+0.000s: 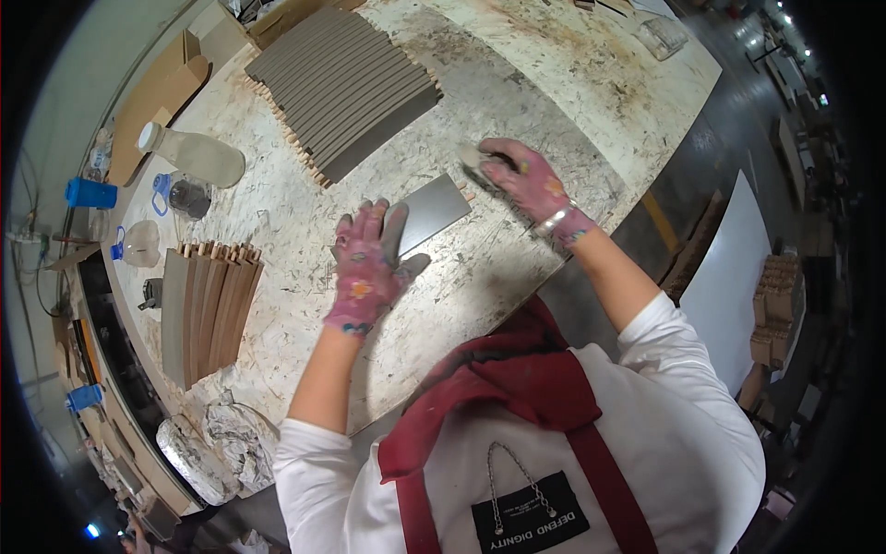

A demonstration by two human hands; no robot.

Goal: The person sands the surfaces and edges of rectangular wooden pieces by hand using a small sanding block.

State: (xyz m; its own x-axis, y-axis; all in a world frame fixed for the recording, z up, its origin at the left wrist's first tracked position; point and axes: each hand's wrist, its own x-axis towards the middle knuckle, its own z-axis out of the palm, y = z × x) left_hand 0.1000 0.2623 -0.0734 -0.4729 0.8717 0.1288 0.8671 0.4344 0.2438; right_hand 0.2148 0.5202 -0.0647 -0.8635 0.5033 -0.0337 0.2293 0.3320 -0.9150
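Note:
My left hand [367,268], in a pink flowered glove with grey fingertips, lies with fingers spread on a flat grey panel [434,214]. Short wooden dowels stick out of the panel's right end, and my palm hides its left part. To the right, just past that end, my right hand [526,180] is raised in a matching glove, with a light band at the wrist. Its fingers are curled round a small pale thing [472,157], blurred and partly hidden, whose kind I cannot make out.
A long row of grey doweled panels [341,88] lies at the back. More boards [210,309] stand on edge at left, near a large cloudy bottle [198,155] and smaller jugs. A crumpled plastic bundle [231,443] sits at the near left corner. The table's edge [637,208] runs along the right.

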